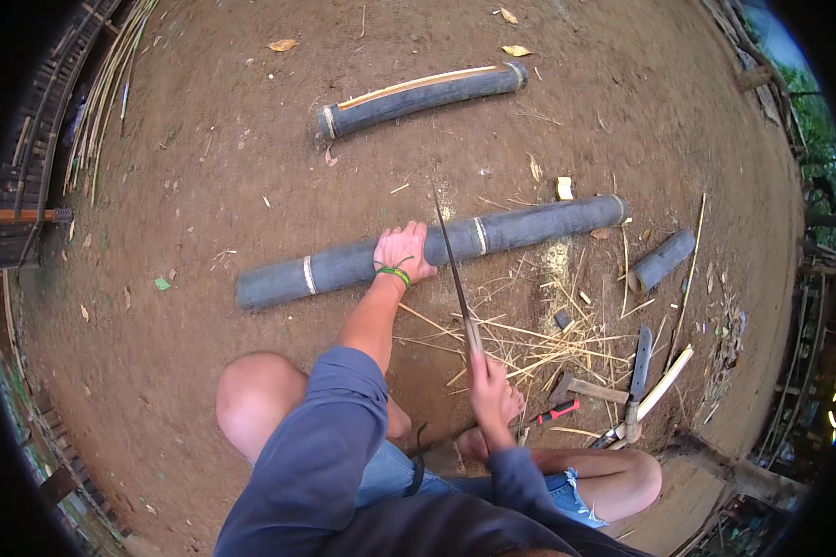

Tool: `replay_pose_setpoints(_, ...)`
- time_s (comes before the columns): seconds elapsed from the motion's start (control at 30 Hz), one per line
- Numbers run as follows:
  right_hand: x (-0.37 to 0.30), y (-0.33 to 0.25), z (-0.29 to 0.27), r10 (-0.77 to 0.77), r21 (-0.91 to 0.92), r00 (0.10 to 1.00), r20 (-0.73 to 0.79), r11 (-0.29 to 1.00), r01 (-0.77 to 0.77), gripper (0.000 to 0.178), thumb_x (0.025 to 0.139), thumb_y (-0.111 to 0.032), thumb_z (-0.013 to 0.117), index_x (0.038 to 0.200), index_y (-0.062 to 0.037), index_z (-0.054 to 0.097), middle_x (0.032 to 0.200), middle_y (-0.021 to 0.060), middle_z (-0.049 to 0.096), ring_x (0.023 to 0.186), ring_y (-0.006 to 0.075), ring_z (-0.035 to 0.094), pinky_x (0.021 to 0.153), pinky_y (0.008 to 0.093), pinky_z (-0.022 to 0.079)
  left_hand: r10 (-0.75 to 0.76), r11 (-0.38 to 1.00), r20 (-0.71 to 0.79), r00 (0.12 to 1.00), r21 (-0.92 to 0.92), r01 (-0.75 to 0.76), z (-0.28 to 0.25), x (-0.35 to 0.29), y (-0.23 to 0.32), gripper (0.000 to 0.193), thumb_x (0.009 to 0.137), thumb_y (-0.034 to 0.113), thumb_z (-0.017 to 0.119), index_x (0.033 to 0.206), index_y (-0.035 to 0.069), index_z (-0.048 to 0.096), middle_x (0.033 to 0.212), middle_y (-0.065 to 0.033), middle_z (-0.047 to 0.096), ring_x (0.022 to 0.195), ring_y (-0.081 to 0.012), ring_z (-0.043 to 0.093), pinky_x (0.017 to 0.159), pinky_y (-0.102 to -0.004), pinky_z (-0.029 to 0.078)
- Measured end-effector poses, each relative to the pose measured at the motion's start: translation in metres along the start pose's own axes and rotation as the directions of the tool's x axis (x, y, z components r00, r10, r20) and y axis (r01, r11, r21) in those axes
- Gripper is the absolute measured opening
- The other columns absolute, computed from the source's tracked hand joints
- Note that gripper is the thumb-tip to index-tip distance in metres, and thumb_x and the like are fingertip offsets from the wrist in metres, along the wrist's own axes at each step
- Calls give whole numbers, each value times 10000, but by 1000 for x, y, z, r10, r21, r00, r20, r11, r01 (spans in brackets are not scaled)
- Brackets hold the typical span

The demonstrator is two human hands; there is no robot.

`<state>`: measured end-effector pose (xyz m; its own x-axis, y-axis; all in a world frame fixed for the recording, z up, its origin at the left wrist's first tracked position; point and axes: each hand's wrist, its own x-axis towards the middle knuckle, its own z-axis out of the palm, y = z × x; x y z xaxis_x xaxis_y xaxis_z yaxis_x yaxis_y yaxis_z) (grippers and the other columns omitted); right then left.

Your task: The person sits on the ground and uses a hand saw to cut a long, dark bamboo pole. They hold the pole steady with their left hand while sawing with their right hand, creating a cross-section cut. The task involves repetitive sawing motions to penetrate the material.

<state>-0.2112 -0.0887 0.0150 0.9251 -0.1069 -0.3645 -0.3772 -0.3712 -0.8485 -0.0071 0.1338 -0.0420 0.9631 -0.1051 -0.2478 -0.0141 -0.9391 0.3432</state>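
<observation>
A long dark bamboo pole (pixel 529 225) with pale node rings lies crosswise on the dirt before me. My left hand (pixel 402 253), with a green bracelet at the wrist, grips it left of its middle, fingers wrapped over it. My right hand (pixel 494 395) is closed round the handle of a hand saw (pixel 453 265), seen nearly edge-on. The saw's thin dark blade points away from me and crosses the pole just right of my left hand, left of a node ring. Whether its teeth have entered the bamboo cannot be made out.
Farther off lies a second bamboo length (pixel 427 96) with a slot along it. A short bamboo piece (pixel 661 262) is at right. Thin strips (pixel 557 345), a machete (pixel 640 367), a wooden-handled tool (pixel 594 390) and a red-handled tool (pixel 557 411) lie near my right knee.
</observation>
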Motion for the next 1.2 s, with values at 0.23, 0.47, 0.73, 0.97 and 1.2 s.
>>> replay_pose_setpoints(0.23, 116, -51, 40, -221, -7, 973, -73, 975, 221, 459, 1066, -292, 587, 699, -23, 526, 582, -28, 444, 539, 93, 386, 494, 314, 277, 12, 999, 58, 998, -49, -9, -10, 11, 9, 730, 593, 457, 892, 1184, 105, 648, 1177, -100, 682, 1067, -335, 695, 937, -450, 554)
replay_pose_setpoints(0.47, -39, 35, -30, -422, -610, 903, -78, 737, 292, 361, 1030, -249, 619, 774, 4, 639, 579, 104, 502, 563, 199, 452, 573, 363, 379, -3, 999, 39, 999, -40, 5, -3, 3, 2, 751, 586, 480, 899, 1199, 125, 650, 1180, -96, 683, 1080, -338, 687, 955, -448, 545)
replay_pose_setpoints(0.73, 137, -41, 50, -84, 54, 992, -91, 995, 89, 472, 1049, -302, 586, 728, 41, 541, 556, 108, 414, 524, 181, 375, 515, 424, 327, -50, 999, -30, 998, 15, 50, -9, 9, 21, 800, 574, 502, 917, 1222, 121, 643, 1208, -106, 673, 1125, -309, 667, 999, -447, 505)
replay_pose_setpoints(0.97, -9, -14, -3, -26, -128, 999, -47, 992, 19, 446, 1051, -300, 592, 737, 15, 573, 572, 50, 436, 577, 126, 404, 534, 358, 329, -76, 997, -28, 997, 24, 77, 4, 1, 1, 815, 582, 480, 910, 1256, 127, 618, 1188, -88, 658, 1098, -304, 665, 995, -440, 498)
replay_pose_setpoints(1.2, 115, -63, 49, -122, 10, 986, -116, 992, 123, 435, 1048, -295, 597, 757, 27, 569, 573, 73, 415, 565, 121, 396, 524, 367, 323, -40, 999, -18, 999, 14, 40, 1, 7, 23, 802, 580, 479, 897, 1243, 125, 617, 1188, -85, 650, 1102, -310, 661, 998, -443, 497)
